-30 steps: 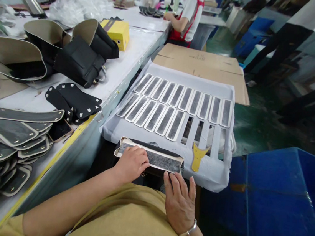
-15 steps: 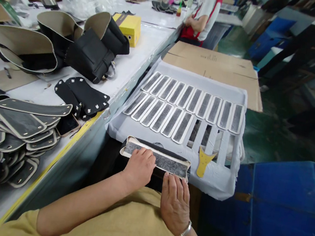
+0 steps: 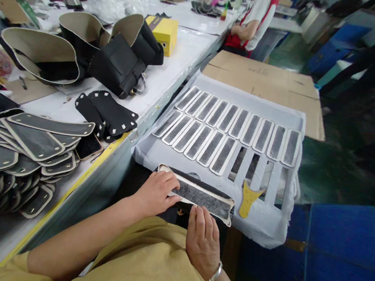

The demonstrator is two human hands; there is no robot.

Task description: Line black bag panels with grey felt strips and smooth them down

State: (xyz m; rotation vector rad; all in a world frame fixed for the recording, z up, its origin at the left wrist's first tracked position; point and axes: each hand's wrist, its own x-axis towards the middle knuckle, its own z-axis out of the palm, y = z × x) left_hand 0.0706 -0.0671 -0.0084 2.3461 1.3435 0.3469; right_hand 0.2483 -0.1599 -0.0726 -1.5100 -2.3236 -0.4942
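Observation:
A long dark-grey panel with cream edging [image 3: 204, 198] lies face up in front of me, its ends turned up, on a black piece that looks like a bag. My left hand [image 3: 156, 194] is closed on its left end, fingers over the top and thumb along the near edge. At the near edge, right of the middle, my right hand [image 3: 204, 242] presses with fingers together; its thumb is hidden. A small gold fitting [image 3: 181, 212] shows below the panel between my hands. Just beyond it, rows of similar grey strips [image 3: 223, 156] lie on a cloth-covered frame [image 3: 180, 158].
A yellow horned piece [image 3: 249, 199] rests on the frame's near right part. Blue bins [image 3: 340, 262] stand at right. On the left table are stacked grey panels [image 3: 34, 138], black bags [image 3: 117, 64] and a yellow box [image 3: 163, 31]. A co-worker [image 3: 253, 24] is beyond the cardboard [image 3: 268, 79].
My left hand has moved from nearer the panel's middle to its left end. My right hand has shifted left along the near edge. The view has turned slightly left.

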